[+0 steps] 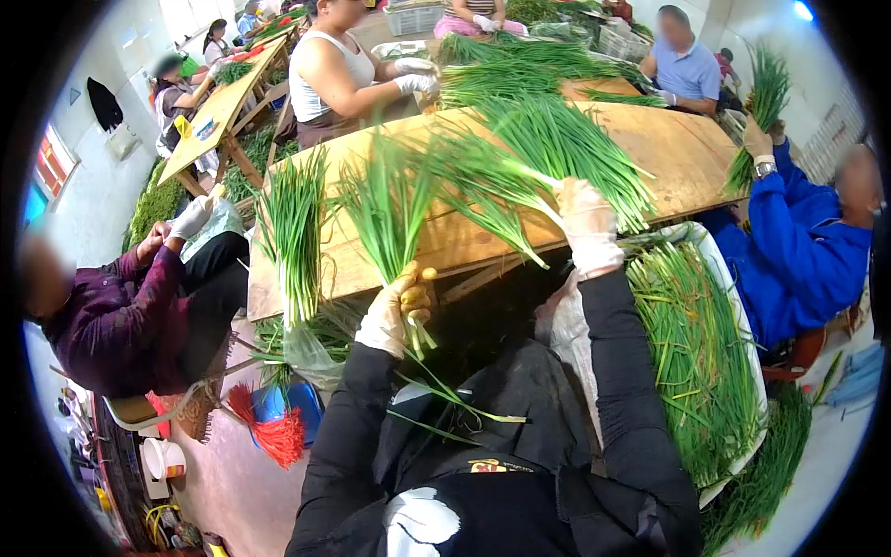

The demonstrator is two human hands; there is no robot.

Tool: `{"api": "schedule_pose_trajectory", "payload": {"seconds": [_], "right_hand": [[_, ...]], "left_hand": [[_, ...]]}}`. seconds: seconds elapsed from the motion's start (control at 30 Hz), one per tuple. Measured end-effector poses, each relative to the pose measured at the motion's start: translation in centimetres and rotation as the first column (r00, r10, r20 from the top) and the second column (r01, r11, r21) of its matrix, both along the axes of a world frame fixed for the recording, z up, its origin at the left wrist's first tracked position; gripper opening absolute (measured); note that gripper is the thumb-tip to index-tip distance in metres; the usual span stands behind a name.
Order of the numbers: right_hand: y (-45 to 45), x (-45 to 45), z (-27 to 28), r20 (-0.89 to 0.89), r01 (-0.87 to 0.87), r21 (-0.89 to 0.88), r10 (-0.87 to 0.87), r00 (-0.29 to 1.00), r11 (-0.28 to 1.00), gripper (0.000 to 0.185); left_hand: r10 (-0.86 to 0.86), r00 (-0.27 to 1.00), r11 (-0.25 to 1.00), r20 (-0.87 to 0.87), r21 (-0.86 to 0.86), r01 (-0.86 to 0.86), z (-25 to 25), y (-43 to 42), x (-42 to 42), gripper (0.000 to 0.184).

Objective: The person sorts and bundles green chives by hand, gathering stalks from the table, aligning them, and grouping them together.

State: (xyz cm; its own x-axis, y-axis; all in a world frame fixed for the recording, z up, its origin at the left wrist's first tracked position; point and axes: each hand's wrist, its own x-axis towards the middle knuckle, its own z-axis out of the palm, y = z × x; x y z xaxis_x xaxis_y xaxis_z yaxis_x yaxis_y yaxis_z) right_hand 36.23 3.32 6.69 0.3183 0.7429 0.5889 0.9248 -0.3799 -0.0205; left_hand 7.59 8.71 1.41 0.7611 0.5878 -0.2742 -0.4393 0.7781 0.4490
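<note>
My left hand, in a pale glove with yellowed fingers, is closed around the white stem ends of a bunch of Chinese chives. The leaves fan upward over the table edge and are slightly blurred. My gloved right hand grips the stems of a smaller bunch, whose leaves point to the upper left. On the wooden table, a sorted bunch lies left of my left hand, and a larger pile lies beyond my right. A few loose stalks rest on my lap.
A white crate full of chives stands at my right. Red ties hang by a blue container at lower left. A person in blue holds chives at right; another in purple sits at left. More workers are across the table.
</note>
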Motion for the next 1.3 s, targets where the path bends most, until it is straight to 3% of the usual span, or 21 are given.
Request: {"api": "schedule_pose_trajectory", "payload": {"seconds": [0.03,0.07,0.1,0.17,0.23,0.43,0.5,0.57,0.6,0.63,0.7,0.73,0.83,0.97,1.0,1.03,1.1,1.13,1.17,1.23,1.3], "right_hand": [[-0.4,0.2,-0.2,0.125,0.085,0.111,-0.098,0.987,0.99,0.017],[-1.7,-2.2,2.5,0.227,-0.136,0.321,0.063,0.972,0.937,0.016],[-1.7,-2.8,1.4,0.121,-0.038,0.142,0.021,0.992,0.989,0.018],[-2.1,-4.1,-2.2,-0.47,-0.404,-0.145,0.296,0.831,0.903,0.025],[-3.8,-7.6,-2.8,-0.655,-0.371,-0.077,0.233,0.719,0.925,0.031],[-6.1,-13.1,-8.6,-0.591,-0.352,0.131,0.358,0.723,0.927,0.018],[-7.1,-14.6,-9.3,-0.662,-0.396,0.218,0.433,0.611,0.892,0.022],[-7.5,-15.2,-9.6,-0.839,-0.42,0.267,0.424,0.34,0.867,0.023],[-7.8,-14.8,-9.4,-0.907,-0.378,0.365,0.416,0.059,0.851,0.028],[-7.8,-14.1,-9.1,-0.898,-0.311,0.418,0.337,-0.283,0.854,0.032],[-7.8,-12.9,-8.1,-0.72,-0.188,0.42,0.2,-0.665,0.888,0.037],[-7.6,-12.9,-8.5,-0.577,-0.124,0.487,0.212,-0.789,0.865,0.038],[-7.9,-13.5,-8.9,-0.553,-0.163,0.396,0.093,-0.828,0.904,0.04],[-8.5,-14.5,-7.6,-0.731,-0.476,0.327,-0.101,-0.675,0.816,0.047],[-7.9,-13.7,-8.6,-0.862,-0.598,0.314,-0.043,-0.505,0.737,0.044],[-7.3,-14.2,-10.5,-0.779,-0.43,0.482,0.149,-0.609,0.763,0.034],[-5.8,-13.3,-10.5,-0.925,-0.453,0.312,0.158,-0.345,0.835,0.023],[-5.5,-13.1,-9.0,-0.98,-0.537,0.199,0.184,-0.081,0.82,0.022],[-5.2,-13.2,-9.7,-0.957,-0.533,0.253,0.29,-0.015,0.808,0.017],[-5.2,-13.5,-10.5,-0.594,-0.571,0.313,0.626,0.506,0.759,0.017],[-5.8,-14.1,-10.6,-0.559,-0.44,0.369,0.574,0.599,0.819,0.019]], "left_hand": [[0.029,0.999,0.999,-0.021,0.023,-0.029,-0.6,0.3,-0.1,0.03],[0.032,0.999,0.999,-0.033,0.016,-0.032,-0.8,0.4,0.0,0.03],[0.039,0.998,0.999,-0.043,0.009,-0.038,-1.1,0.5,0.0,0.031],[0.027,0.998,1.0,-0.06,-0.003,-0.027,-2.2,0.2,0.8,0.03],[0.027,0.993,0.999,-0.115,0.031,-0.024,-3.4,-0.1,1.2,0.033],[0.057,0.983,0.996,-0.174,0.084,-0.043,-4.1,-1.6,2.8,0.038],[0.039,0.977,0.992,-0.211,0.127,-0.012,-4.2,-1.6,2.7,0.031],[0.009,0.976,0.993,-0.216,0.116,0.017,-4.2,-1.8,2.2,0.03],[0.017,0.984,0.994,-0.18,0.109,0.003,-4.4,-1.9,2.2,0.03],[0.024,0.989,0.995,-0.143,0.103,-0.01,-4.4,-2.1,2.1,0.03],[-0.03,0.996,0.994,-0.082,0.103,0.039,-3.9,-1.9,1.8,0.034],[-0.021,0.996,0.993,-0.086,0.113,0.03,-3.6,-2.0,1.8,0.034],[0.027,0.99,0.986,-0.137,0.166,-0.004,-3.8,-1.8,2.1,0.032],[-0.005,0.964,0.959,-0.265,0.271,0.08,-3.6,-1.7,2.0,0.027],[0.033,0.963,0.979,-0.266,0.201,0.022,-3.7,-2.1,2.2,0.025],[0.03,0.963,0.979,-0.268,0.201,0.025,-3.7,-2.2,2.0,0.025],[-0.091,0.941,0.975,-0.327,0.161,0.151,-3.7,-2.5,1.8,0.026],[-0.054,0.958,0.979,-0.28,0.172,0.106,-4.1,-2.5,2.3,0.026],[-0.029,0.946,0.985,-0.324,0.153,0.083,-4.3,-2.5,2.3,0.025],[0.082,0.913,0.974,-0.4,0.226,0.012,-3.9,-2.5,2.5,0.024],[0.1,0.896,0.97,-0.433,0.245,0.01,-2.9,-2.9,2.9,0.023]]}}
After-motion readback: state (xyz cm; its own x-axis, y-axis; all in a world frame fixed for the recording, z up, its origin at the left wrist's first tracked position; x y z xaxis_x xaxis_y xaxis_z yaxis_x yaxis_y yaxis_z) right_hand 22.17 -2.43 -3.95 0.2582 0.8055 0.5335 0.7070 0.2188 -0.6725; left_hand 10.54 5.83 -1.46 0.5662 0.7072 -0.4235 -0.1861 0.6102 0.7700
